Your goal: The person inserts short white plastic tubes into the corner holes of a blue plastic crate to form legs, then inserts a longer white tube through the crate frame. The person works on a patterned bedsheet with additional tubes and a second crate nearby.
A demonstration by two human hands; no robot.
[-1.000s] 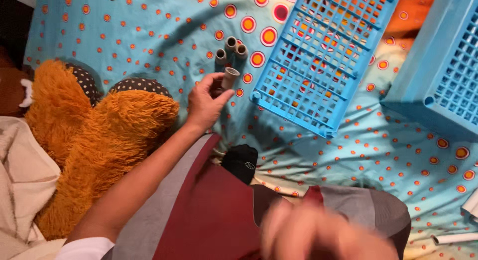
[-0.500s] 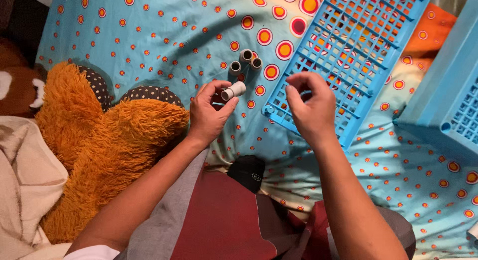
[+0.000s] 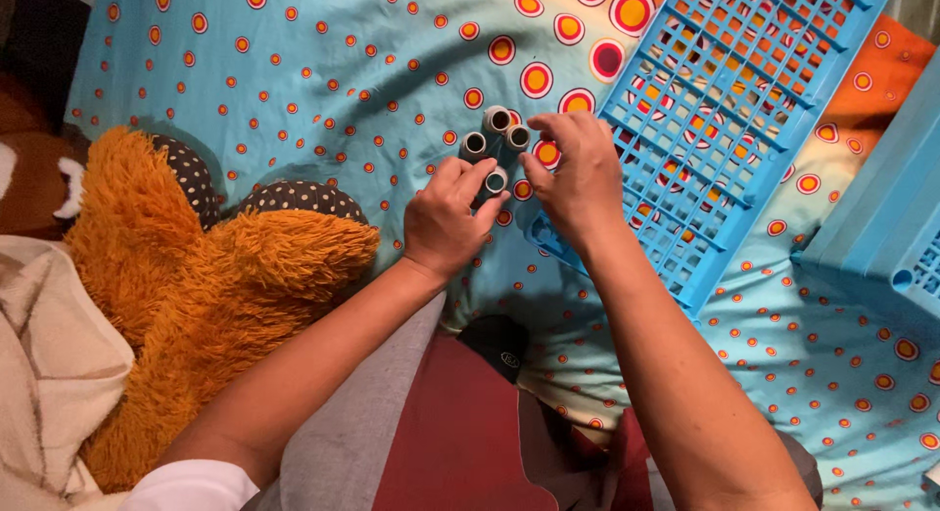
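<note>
Three short grey tubes [image 3: 494,132] stand upright in a tight cluster on a turquoise bedsheet [image 3: 323,90] with orange dots. My left hand [image 3: 448,220] pinches a fourth grey tube [image 3: 494,183] just below that cluster. My right hand [image 3: 578,178] hovers beside it with curled fingers, its fingertips close to the cluster and to the held tube. I cannot tell whether the right fingers touch a tube.
A blue plastic grid panel [image 3: 729,110] lies flat to the right of my hands. Another blue plastic piece [image 3: 881,227] sits at the far right. An orange furry plush toy [image 3: 186,276] lies at the left, with a beige cloth [image 3: 49,374] by it.
My right hand came up from the lower edge to the tubes. My left hand carried its tube forward, close to the standing cluster.
</note>
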